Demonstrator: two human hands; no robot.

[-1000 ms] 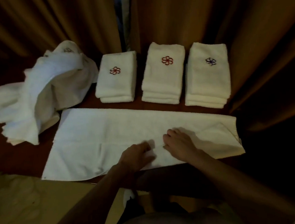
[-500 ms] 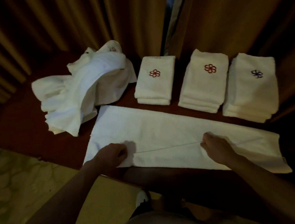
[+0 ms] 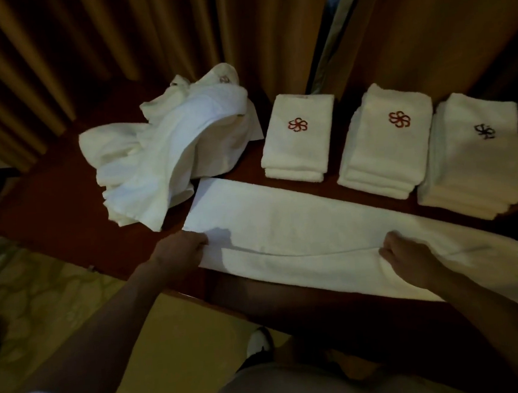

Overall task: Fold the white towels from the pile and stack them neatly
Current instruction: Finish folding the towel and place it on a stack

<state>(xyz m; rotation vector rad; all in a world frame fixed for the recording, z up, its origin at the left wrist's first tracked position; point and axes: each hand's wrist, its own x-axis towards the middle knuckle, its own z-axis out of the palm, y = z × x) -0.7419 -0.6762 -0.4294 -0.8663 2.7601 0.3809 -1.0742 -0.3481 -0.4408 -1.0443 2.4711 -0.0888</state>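
A long white towel (image 3: 309,223) lies flat across the dark red table, with its near layer folded up to a seam along the middle. My left hand (image 3: 179,249) grips that folded edge near the towel's left end. My right hand (image 3: 408,256) grips the same edge towards the right end. The loose pile of white towels (image 3: 167,154) sits crumpled at the back left. Three folded stacks stand behind the towel: a left stack (image 3: 298,137) and a middle stack (image 3: 386,138) with red flower marks, and a right stack (image 3: 471,154) with a dark mark.
Brown curtains (image 3: 115,37) hang close behind the table (image 3: 50,200), with a gap at the upper right. The table's near edge runs diagonally below the towel. A patterned floor (image 3: 42,300) and a shoe (image 3: 258,340) show below.
My hands have slid apart along the folded edge, from the towel's middle out towards its ends. The view has swung left, shifting everything to the right.
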